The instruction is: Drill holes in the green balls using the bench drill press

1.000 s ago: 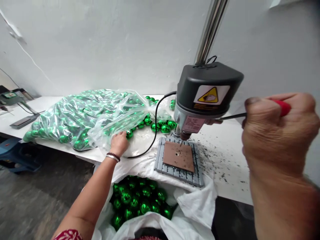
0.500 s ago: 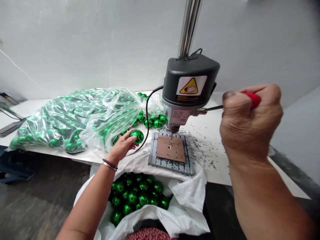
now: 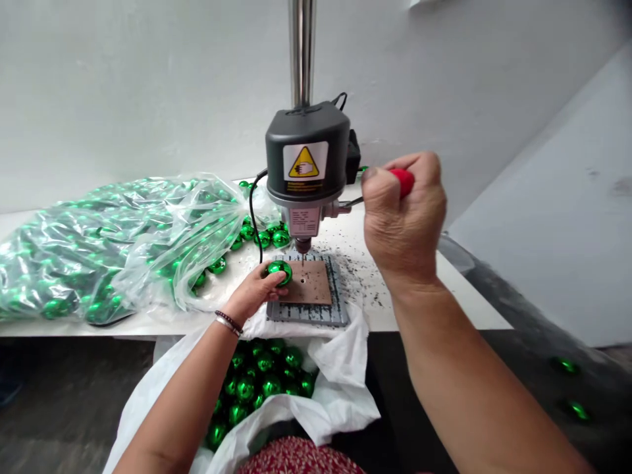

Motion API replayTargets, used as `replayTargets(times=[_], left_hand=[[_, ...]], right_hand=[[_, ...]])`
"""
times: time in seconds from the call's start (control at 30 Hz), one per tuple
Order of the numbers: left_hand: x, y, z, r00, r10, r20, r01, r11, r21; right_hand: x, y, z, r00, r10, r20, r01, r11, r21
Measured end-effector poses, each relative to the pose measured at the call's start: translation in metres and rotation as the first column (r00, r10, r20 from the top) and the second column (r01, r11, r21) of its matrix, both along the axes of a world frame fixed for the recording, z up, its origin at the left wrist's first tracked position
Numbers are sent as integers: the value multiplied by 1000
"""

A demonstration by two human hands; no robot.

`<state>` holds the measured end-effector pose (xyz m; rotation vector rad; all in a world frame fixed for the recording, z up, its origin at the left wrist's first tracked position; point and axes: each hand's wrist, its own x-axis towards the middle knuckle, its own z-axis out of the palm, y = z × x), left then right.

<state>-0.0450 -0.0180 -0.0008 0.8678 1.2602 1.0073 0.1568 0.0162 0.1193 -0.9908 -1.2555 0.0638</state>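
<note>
Between the thumb and fingers of my left hand [image 3: 257, 288] is a shiny green ball ornament [image 3: 279, 272], held over the left side of a brown board [image 3: 316, 289]. The board has a small hole and lies on the grey slotted base [image 3: 340, 309] of a drill press [image 3: 306, 158]. Its thin drill bit [image 3: 303, 260] points down above the board, just right of the ornament. My right hand [image 3: 407, 217] is closed around the red-knobbed lever [image 3: 403, 182] at the machine's right side.
A clear plastic bag [image 3: 123, 237] full of green ornaments covers the table's left side, with loose ones [image 3: 264, 238] beside it. Below the table edge, a white sack [image 3: 340, 382] holds more. Dark shavings litter the white table [image 3: 395, 289]. Two ornaments [image 3: 577, 411] lie on the floor at right.
My left hand has carried the green ornament rightward from beside the base to over the board, close to the bit. My right hand stays on the lever. The view has turned right.
</note>
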Motion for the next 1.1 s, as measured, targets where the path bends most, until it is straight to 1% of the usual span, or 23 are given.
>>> replayTargets(times=[0.07,0.13,0.27,0.37,0.43,0.5,0.6,0.67,0.73,0.83,0.93,1.0,1.1], left_hand=[[8,6,4,993,-18,-114,19,1000,6],[15,12,5,981,-40,-189,44,999,22],[24,19,-2,944,-62,-325,82,995,50],[26,21,-8,914,-68,-399,92,995,41],[28,21,-9,889,-80,-452,108,993,37],[30,22,-7,844,-76,-532,119,992,47],[34,22,-3,734,-63,-677,166,982,88],[36,23,-1,665,-66,-744,210,973,101],[39,23,-1,636,-76,-768,232,968,96],[40,23,-3,650,-82,-755,226,970,90],[40,22,-4,692,-83,-717,210,974,90],[41,21,-4,717,-73,-693,201,974,105],[40,20,-5,736,-63,-674,203,970,132]], right_hand=[[0,0,-1,1000,-3,16,3,1000,14],[1,1,-1,999,-9,49,9,1000,3],[3,1,0,994,-3,106,9,998,-54],[5,0,1,993,2,121,6,997,-72],[6,-1,1,992,1,125,8,997,-76],[6,-1,1,992,7,126,3,997,-78],[7,-2,2,992,13,126,-1,996,-89],[6,-2,2,992,7,126,4,996,-92],[6,-2,2,992,10,123,0,996,-85],[5,-2,2,993,30,112,-24,998,-55],[5,-2,0,993,30,118,-27,999,-27],[6,-3,-2,993,25,117,-23,1000,-12],[8,-4,-5,993,30,112,-31,1000,3]])
